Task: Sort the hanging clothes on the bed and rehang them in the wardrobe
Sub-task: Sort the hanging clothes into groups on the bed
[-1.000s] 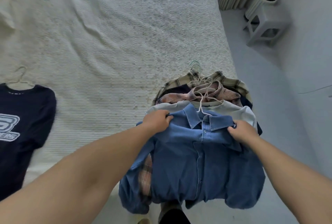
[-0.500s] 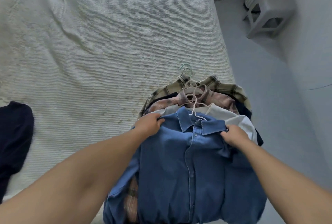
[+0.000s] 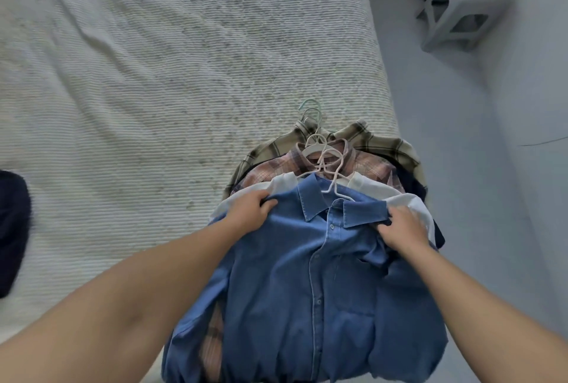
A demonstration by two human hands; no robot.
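1. We note the denim shirt point(image 3: 310, 275) on top of a stack of hung shirts at the bed's point(image 3: 153, 75) 5 o'clock corner, collar toward 12 o'clock.
2. Our left hand point(image 3: 249, 213) grips the shirt's shoulder at 9 o'clock of the collar, fingers curled into the cloth.
3. Our right hand point(image 3: 402, 229) pinches the opposite shoulder at 3 o'clock.
4. Beneath lie a white shirt point(image 3: 412, 204), a pink plaid shirt point(image 3: 276, 167) and an olive plaid shirt point(image 3: 378, 141), each offset toward 12 o'clock.
5. Hanger hooks point(image 3: 316, 140) cluster at 12 o'clock of the collar.
6. A dark garment point(image 3: 12, 229) lies at the bed's 9 o'clock edge.
7. A grey stool point(image 3: 458, 14) stands on the floor at 1 o'clock.
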